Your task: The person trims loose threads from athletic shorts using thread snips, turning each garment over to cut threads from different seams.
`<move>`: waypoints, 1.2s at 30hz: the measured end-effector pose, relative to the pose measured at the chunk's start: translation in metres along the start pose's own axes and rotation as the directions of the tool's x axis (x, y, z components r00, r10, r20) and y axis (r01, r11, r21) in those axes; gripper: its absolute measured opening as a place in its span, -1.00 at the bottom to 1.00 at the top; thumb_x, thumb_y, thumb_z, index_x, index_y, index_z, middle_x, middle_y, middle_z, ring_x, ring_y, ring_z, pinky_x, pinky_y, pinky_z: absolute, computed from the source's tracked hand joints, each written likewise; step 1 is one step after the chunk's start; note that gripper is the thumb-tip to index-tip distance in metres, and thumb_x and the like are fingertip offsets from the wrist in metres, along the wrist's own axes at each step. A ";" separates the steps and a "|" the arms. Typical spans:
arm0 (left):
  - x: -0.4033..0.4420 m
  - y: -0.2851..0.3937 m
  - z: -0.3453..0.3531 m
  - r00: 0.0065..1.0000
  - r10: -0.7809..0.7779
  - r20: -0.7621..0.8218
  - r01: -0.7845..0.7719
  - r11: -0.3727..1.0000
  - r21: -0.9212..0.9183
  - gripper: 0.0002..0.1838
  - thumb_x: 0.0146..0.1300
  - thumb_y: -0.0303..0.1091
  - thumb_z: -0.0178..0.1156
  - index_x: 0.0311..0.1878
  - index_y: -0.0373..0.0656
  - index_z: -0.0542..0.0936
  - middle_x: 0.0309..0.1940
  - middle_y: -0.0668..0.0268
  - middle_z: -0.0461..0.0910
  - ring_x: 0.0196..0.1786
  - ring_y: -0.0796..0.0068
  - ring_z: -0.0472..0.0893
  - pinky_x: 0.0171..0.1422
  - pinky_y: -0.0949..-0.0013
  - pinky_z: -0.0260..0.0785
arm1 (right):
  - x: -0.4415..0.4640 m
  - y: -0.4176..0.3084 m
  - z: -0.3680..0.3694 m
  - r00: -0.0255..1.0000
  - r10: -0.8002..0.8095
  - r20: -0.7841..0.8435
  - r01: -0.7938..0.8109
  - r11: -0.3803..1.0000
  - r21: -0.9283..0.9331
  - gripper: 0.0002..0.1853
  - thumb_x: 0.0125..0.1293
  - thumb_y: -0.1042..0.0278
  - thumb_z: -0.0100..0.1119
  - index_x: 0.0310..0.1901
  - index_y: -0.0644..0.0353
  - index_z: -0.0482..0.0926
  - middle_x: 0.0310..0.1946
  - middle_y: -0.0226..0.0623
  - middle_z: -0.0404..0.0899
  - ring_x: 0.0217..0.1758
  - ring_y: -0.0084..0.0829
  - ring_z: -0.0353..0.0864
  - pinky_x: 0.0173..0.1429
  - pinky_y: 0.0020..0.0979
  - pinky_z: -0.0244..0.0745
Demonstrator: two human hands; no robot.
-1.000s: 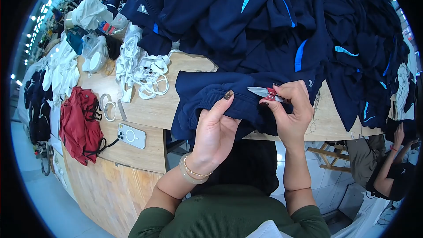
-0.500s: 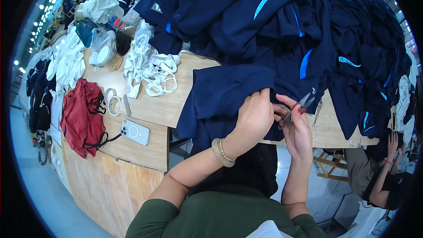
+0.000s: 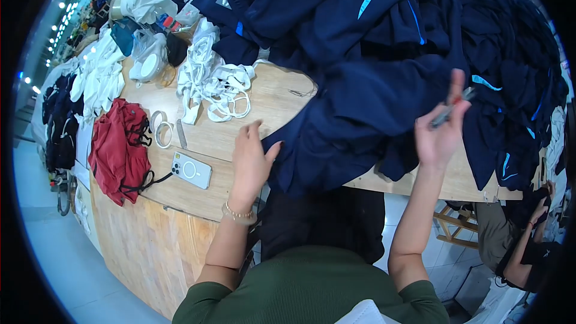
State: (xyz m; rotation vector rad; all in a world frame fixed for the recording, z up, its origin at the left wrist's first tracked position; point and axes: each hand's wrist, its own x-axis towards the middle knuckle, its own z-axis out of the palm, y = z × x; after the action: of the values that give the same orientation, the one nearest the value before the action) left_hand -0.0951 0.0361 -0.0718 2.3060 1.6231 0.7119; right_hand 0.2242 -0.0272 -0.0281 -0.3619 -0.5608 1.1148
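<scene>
Phone [image 3: 192, 170] on table [image 3: 192, 201], left of garment [image 3: 366, 99]

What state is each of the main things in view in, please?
Left hand: open.
Right hand: gripping the thread snips.
Thread snips: held; too blurred to tell whether open or shut.
Nearest navy garment: rumpled, slightly blurred.
Smartphone: lying back up.
White straps: heaped, tangled.
Red cloth item: crumpled.

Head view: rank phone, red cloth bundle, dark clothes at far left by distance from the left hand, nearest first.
From the left hand:
1. Phone: just left of the hand, on the table.
2. Red cloth bundle: farther left, beyond the phone.
3. Dark clothes: past the bundle, toward the view's left edge.
</scene>
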 end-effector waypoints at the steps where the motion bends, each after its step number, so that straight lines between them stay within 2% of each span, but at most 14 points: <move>1: -0.003 -0.010 0.010 1.000 0.006 -0.004 -0.006 1.000 -0.004 -0.60 0.12 -0.30 0.28 0.00 -0.28 0.51 -0.10 -0.03 0.54 -0.06 0.00 0.56 0.01 0.15 0.43 | 0.000 0.004 -0.009 0.998 0.061 -0.032 -0.061 0.998 0.017 -0.46 0.43 0.03 -0.08 0.41 -0.18 0.15 -0.20 -0.62 0.53 -0.33 -0.83 0.45 -0.26 -0.61 0.36; 4: -0.010 -0.021 0.027 0.907 -0.178 0.381 0.225 0.971 -0.081 -0.57 0.05 -0.27 0.35 -0.06 -0.32 0.53 -0.20 -0.03 0.56 -0.14 0.01 0.58 -0.05 0.13 0.45 | -0.004 0.021 0.016 0.937 0.271 -0.220 -0.302 0.946 -0.121 -0.46 0.46 0.04 -0.13 0.40 0.02 0.18 -0.51 -0.69 0.44 -0.61 -0.85 0.25 -0.46 -0.79 0.14; 6: -0.015 -0.021 0.032 0.856 -0.131 0.501 0.185 0.981 -0.060 -0.58 0.03 -0.26 0.37 -0.12 -0.36 0.54 -0.37 0.01 0.58 -0.26 0.02 0.58 -0.10 0.16 0.43 | 0.001 -0.007 0.019 0.994 0.099 -0.035 -0.091 0.978 0.188 -0.47 0.48 0.15 -0.18 0.40 0.16 0.12 0.24 -0.35 0.41 0.02 -0.68 0.58 0.05 -0.63 0.52; 7: -0.005 -0.016 0.018 0.822 -0.131 0.554 0.315 0.916 -0.251 -0.65 0.07 -0.29 0.34 -0.20 -0.39 0.55 -0.53 0.10 0.56 -0.42 0.20 0.55 -0.24 0.25 0.39 | 0.010 -0.027 0.018 0.961 -0.047 0.274 -0.047 0.945 0.325 -0.47 0.50 0.16 -0.26 0.42 0.15 0.05 0.43 -0.26 0.10 0.32 -0.46 0.38 0.34 -0.43 0.35; 8: 0.001 -0.027 0.014 0.860 -0.108 0.499 0.341 0.849 -0.404 -0.70 0.16 -0.30 0.27 -0.24 -0.40 0.54 -0.57 0.22 0.53 -0.49 0.45 0.46 -0.35 0.35 0.30 | 0.006 -0.041 0.050 0.992 -0.049 0.121 0.062 0.993 -0.104 -0.44 0.50 0.11 -0.25 0.42 0.16 0.03 0.45 -0.27 0.06 0.37 -0.45 0.30 0.44 -0.32 0.21; 12: 0.040 -0.069 -0.040 0.874 -0.432 0.222 0.400 0.380 -0.834 -0.74 0.37 -0.24 0.11 -0.02 -0.20 0.54 -0.17 0.41 0.54 -0.08 0.63 0.47 -0.02 0.47 0.33 | 0.019 -0.062 0.074 0.991 -0.120 0.060 0.133 0.929 -0.345 -0.45 0.51 0.16 -0.27 0.42 0.23 0.02 0.44 -0.24 0.06 0.49 -0.39 0.08 0.52 -0.31 -0.01; 14: 0.072 -0.082 -0.088 0.877 -0.464 -0.121 -0.023 0.211 -0.977 -0.75 0.39 -0.28 0.07 -0.03 -0.25 0.52 -0.13 0.33 0.55 -0.04 0.57 0.49 0.05 0.37 0.37 | 0.019 -0.081 0.085 0.974 -0.202 0.101 0.222 0.762 -0.609 -0.45 0.51 0.20 -0.29 0.42 0.26 0.01 0.47 -0.26 0.00 0.48 -0.42 0.09 0.51 -0.40 -0.02; 16: 0.085 -0.065 -0.151 0.767 -0.610 -0.198 -0.228 0.028 -0.973 -0.88 0.37 -0.42 0.05 -0.11 -0.22 0.50 -0.33 0.38 0.50 -0.34 0.61 0.47 -0.21 0.51 0.37 | 0.014 -0.096 0.072 0.826 -0.480 0.295 0.407 0.146 -0.902 -0.46 0.50 0.19 -0.30 0.42 0.26 0.05 0.45 -0.25 0.05 0.44 -0.45 0.16 0.48 -0.45 0.04; 17: 0.079 -0.102 -0.176 0.952 -0.067 -0.299 -0.305 -0.132 -0.943 -0.93 0.36 -0.47 0.04 -0.14 -0.21 0.45 -0.53 0.47 0.28 -0.51 0.71 0.24 -0.44 0.59 0.18 | 0.012 -0.108 0.040 0.832 -0.478 0.283 0.394 0.149 -0.907 -0.46 0.50 0.19 -0.30 0.42 0.26 0.05 0.45 -0.25 0.05 0.44 -0.45 0.16 0.48 -0.45 0.04; 18: 0.080 -0.083 -0.193 0.943 -0.111 -0.312 -0.330 -0.212 -0.920 -0.95 0.38 -0.48 0.00 -0.15 -0.20 0.41 -0.60 0.50 0.07 -0.57 0.73 0.05 -0.56 0.60 -0.05 | 0.011 -0.119 -0.010 0.796 -0.600 0.079 0.351 0.352 -0.868 -0.48 0.49 0.22 -0.27 0.37 0.33 0.12 0.42 -0.20 0.12 0.40 -0.45 0.24 0.42 -0.45 0.15; 22: 0.090 -0.027 -0.135 0.851 -0.431 -0.300 -0.081 0.457 -0.886 -0.78 0.42 -0.26 -0.02 -0.13 -0.22 0.47 -0.58 0.54 0.26 -0.59 0.78 0.11 -0.57 0.63 -0.07 | -0.015 -0.074 0.044 0.928 -0.335 -0.165 0.091 0.631 -0.770 -0.51 0.49 0.21 -0.17 0.34 0.30 0.23 0.34 -0.19 0.24 0.33 -0.43 0.32 0.39 -0.49 0.18; 28: 0.037 -0.036 -0.015 0.973 -0.151 0.172 0.187 0.958 -0.216 -0.76 0.31 -0.33 0.12 -0.05 -0.28 0.50 -0.46 0.28 0.46 -0.33 0.47 0.48 -0.28 0.41 0.37 | -0.048 -0.034 -0.022 0.898 -0.156 -0.411 -0.102 0.834 -0.542 -0.52 0.36 0.38 0.08 0.29 0.30 0.33 0.28 -0.19 0.33 0.26 -0.48 0.40 0.36 -0.45 0.26; 31: 0.000 -0.057 0.023 0.980 -0.077 0.186 0.079 0.997 -0.006 -0.79 0.24 -0.40 0.16 -0.11 -0.29 0.48 -0.44 0.21 0.48 -0.34 0.37 0.52 -0.23 0.33 0.39 | -0.049 -0.038 -0.027 0.925 -0.125 -0.358 -0.135 0.774 -0.618 -0.48 0.27 0.44 0.17 0.27 0.29 0.35 0.31 -0.16 0.30 0.26 -0.46 0.41 0.37 -0.46 0.25; 36: 0.030 -0.048 -0.002 0.888 -0.342 0.309 0.458 0.587 -0.668 -0.91 0.31 -0.45 0.07 -0.26 -0.29 0.46 -0.51 0.21 0.50 -0.41 0.51 0.52 -0.28 0.44 0.38 | -0.037 -0.056 -0.002 0.928 -0.295 -0.229 0.037 0.684 -0.729 -0.47 0.25 0.51 0.16 0.27 0.30 0.33 0.26 -0.18 0.37 0.22 -0.44 0.46 0.33 -0.45 0.31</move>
State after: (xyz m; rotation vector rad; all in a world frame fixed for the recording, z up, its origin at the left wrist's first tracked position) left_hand -0.1269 0.0805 -0.0845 1.3156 1.3603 0.8438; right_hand 0.2547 -0.0838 -0.0090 -1.1442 -0.6993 0.5825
